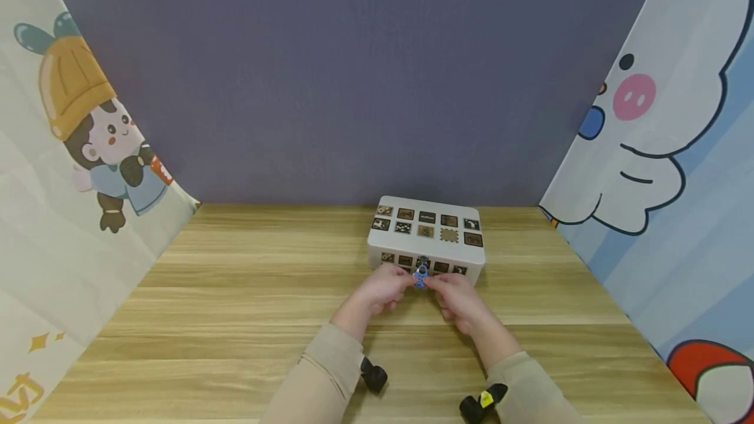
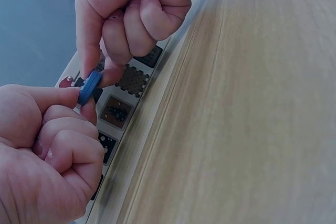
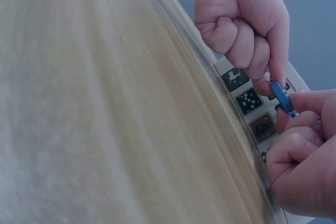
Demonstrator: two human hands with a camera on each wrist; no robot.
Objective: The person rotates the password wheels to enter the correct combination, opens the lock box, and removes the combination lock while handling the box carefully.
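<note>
A small blue padlock (image 1: pixel 421 277) is at the front latch (image 1: pixel 423 260) of a white box with small dark pictures (image 1: pixel 425 241) on its lid and front. My left hand (image 1: pixel 385 288) pinches the padlock's left side between thumb and forefinger. From the other side my right hand (image 1: pixel 461 300) pinches it in the same way. In the left wrist view the padlock (image 2: pixel 90 87) shows edge-on between both hands' fingertips. The right wrist view has the padlock (image 3: pixel 282 97) partly covered by fingers. The remaining fingers of both hands are curled in.
The box stands on a wood-grain table (image 1: pixel 265 280), close to the dark grey back panel (image 1: pixel 353 84). Cartoon-printed cloths hang at the left (image 1: pixel 35 182) and right (image 1: pixel 695 247). Each sleeve cuff carries a black wrist camera, one on the left (image 1: pixel 374 375) and one on the right (image 1: pixel 480 404).
</note>
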